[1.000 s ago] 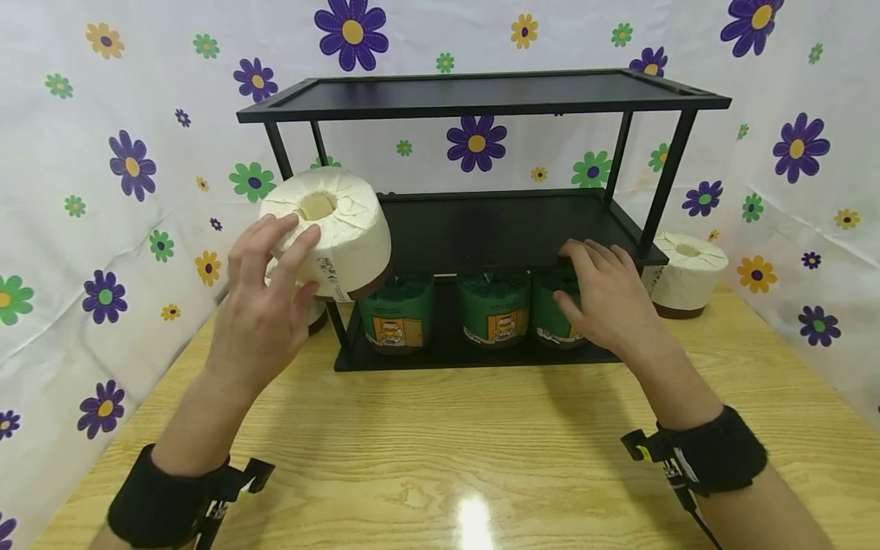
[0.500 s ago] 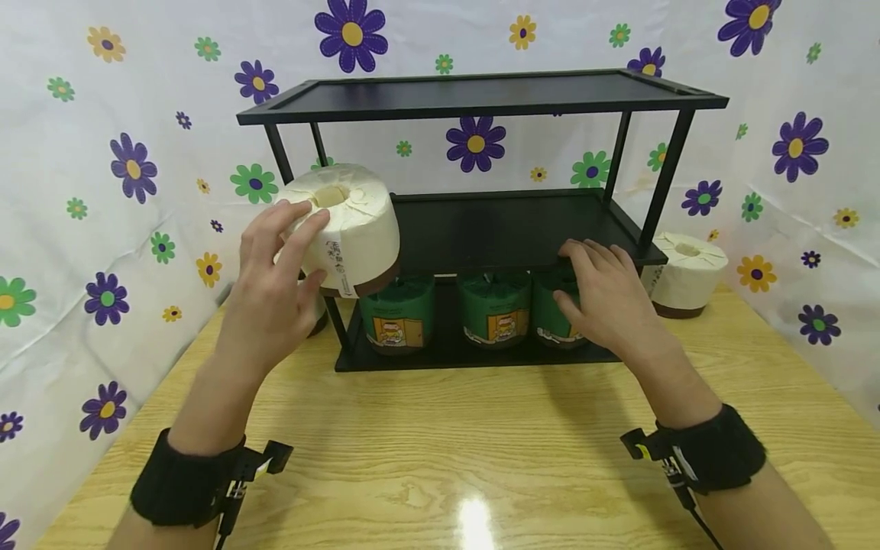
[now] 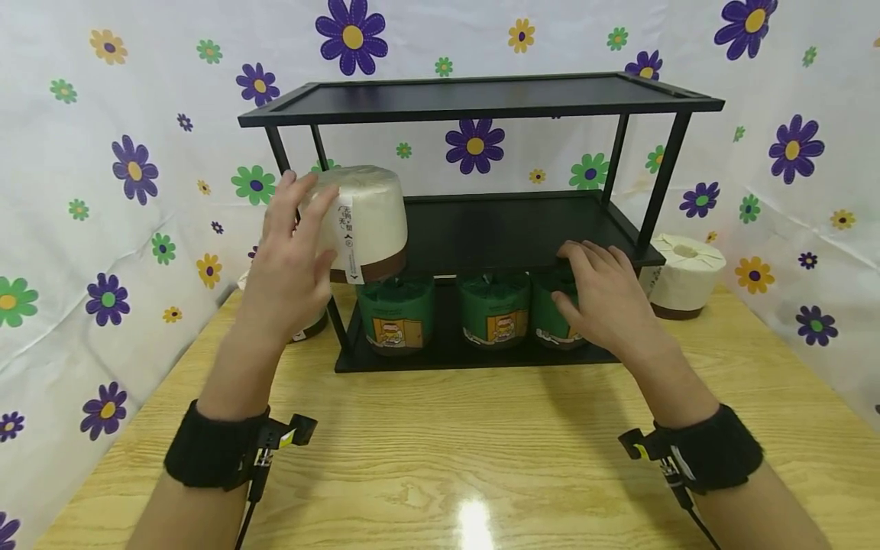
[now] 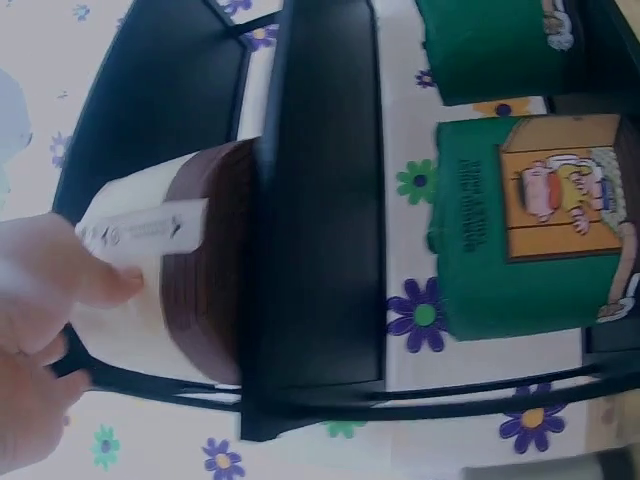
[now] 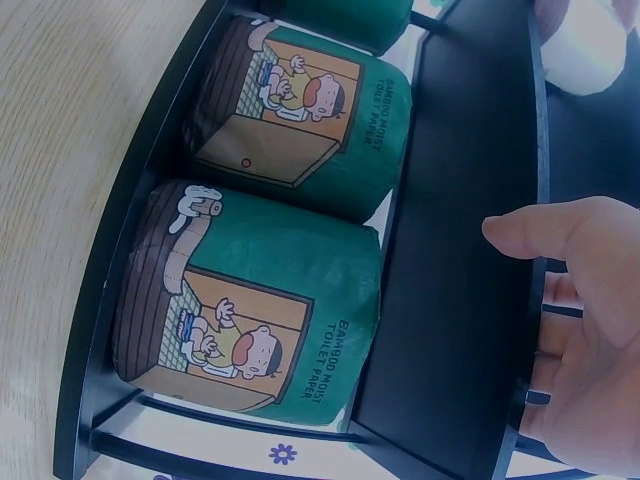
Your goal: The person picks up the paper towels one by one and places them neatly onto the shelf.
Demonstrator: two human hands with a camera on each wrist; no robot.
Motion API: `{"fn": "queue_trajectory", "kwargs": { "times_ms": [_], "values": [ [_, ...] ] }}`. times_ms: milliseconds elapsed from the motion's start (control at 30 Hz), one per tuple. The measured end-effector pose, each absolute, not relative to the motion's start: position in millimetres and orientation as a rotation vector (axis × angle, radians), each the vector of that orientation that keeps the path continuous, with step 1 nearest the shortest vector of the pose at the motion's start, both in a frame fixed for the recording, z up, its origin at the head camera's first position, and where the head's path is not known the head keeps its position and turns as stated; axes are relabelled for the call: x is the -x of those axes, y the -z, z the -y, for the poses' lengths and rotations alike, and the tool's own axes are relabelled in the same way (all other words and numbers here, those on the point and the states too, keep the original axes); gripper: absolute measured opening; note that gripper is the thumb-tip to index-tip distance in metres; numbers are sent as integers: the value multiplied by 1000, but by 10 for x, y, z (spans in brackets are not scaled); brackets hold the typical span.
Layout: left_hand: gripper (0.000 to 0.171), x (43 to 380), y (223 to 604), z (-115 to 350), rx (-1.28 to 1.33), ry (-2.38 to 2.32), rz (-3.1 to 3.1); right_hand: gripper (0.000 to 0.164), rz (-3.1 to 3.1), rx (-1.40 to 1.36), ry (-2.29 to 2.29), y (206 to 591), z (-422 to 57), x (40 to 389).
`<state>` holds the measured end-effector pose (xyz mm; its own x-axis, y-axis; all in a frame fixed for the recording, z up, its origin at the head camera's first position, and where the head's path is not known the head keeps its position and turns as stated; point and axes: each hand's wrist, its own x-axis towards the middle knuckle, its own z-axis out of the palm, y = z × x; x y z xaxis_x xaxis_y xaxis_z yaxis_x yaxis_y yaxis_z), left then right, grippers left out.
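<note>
A cream toilet paper roll [image 3: 374, 218] with a brown band round its bottom is upright at the left end of the rack's middle shelf [image 3: 502, 229]. My left hand [image 3: 285, 263] grips it from the left, thumb on its front, as the left wrist view shows on the roll's wrapper [image 4: 125, 270]. At the right, my right hand [image 3: 608, 302] holds the middle shelf's front edge. Its fingers lie over the top and the thumb hangs below. Several green toilet paper packs stand on the bottom shelf, among them a middle pack [image 3: 493, 309] and a left pack [image 3: 396, 317].
The black rack [image 3: 481, 99] has a top shelf above both hands. A second cream roll [image 3: 684, 275] stands on the wooden table [image 3: 440, 443] to the right of the rack. Behind my left hand, another roll [image 3: 312, 327] is partly hidden. A flowered cloth [image 3: 192, 114] hangs behind.
My left hand has moved the cream roll rightward, and the roll has gone from tilted to upright over the middle shelf. The right hand keeps its place on the shelf edge.
</note>
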<state>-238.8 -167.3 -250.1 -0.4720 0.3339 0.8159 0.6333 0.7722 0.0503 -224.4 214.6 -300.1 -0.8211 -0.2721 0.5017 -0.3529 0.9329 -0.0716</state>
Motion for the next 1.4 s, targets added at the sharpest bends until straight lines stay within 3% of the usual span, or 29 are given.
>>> {"fn": "queue_trajectory", "kwargs": {
  "times_ms": [300, 800, 933, 1100, 1400],
  "values": [
    [57, 2442, 2628, 1474, 534, 518, 2017, 52, 2579, -468, -221, 3002, -2095, 2271],
    [73, 2563, 2617, 1166, 467, 223, 2108, 53, 2626, -440, -240, 3057, -2087, 2242],
    [69, 2622, 2642, 1118, 468, 235, 2129, 52, 2595, -449, -219, 3054, -2120, 2225],
    [62, 2752, 2640, 1159, 556, 263, 2064, 51, 2563, -464, -205, 3023, -2151, 2236],
    [74, 2795, 2620, 1296, 680, 353, 2090, 53, 2588, -442, -205, 2994, -2152, 2256]
  ]
}}
